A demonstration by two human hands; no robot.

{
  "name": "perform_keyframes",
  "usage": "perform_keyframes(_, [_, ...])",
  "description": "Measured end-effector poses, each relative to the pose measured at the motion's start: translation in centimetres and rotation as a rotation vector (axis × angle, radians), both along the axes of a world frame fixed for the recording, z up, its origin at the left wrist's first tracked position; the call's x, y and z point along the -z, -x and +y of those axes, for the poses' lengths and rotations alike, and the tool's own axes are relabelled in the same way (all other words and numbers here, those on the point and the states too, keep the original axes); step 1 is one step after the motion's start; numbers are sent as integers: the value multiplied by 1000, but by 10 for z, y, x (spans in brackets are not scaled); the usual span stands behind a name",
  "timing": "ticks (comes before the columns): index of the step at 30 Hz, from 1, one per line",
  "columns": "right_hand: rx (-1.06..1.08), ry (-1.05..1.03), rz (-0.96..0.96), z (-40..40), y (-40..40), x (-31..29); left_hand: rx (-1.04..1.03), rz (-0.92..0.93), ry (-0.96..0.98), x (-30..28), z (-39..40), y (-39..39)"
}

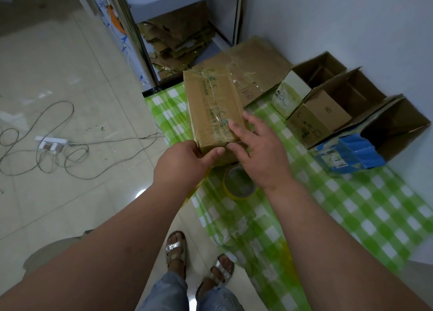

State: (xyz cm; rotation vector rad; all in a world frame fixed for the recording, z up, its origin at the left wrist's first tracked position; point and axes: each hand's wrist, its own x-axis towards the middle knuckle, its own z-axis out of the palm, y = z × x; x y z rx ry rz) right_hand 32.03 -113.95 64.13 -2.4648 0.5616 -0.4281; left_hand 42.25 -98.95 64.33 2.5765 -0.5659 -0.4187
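Two hands meet at the near end of a cardboard box (210, 100), a long brown block sealed with glossy, crinkled clear tape. The left hand (182, 163) has its grip clamped on the near left corner, thumb on the end face. The right hand (262, 151) lies loose, fingers straight and spread on the box's top. The box sits over the bench's shiny green-checked cloth (351, 205), just beyond a round yellow-rimmed tape roll (239, 182). Open corrugated cartons (328, 109) stand well to the right.
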Motion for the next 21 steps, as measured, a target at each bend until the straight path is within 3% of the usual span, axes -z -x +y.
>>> perform_keyframes(5, [-6,14,-47,1,1,5,41,-6,-97,5,-1,-9])
perform_keyframes(21, [-2,36,-67,4,4,4,-25,32,-12,7,4,-2])
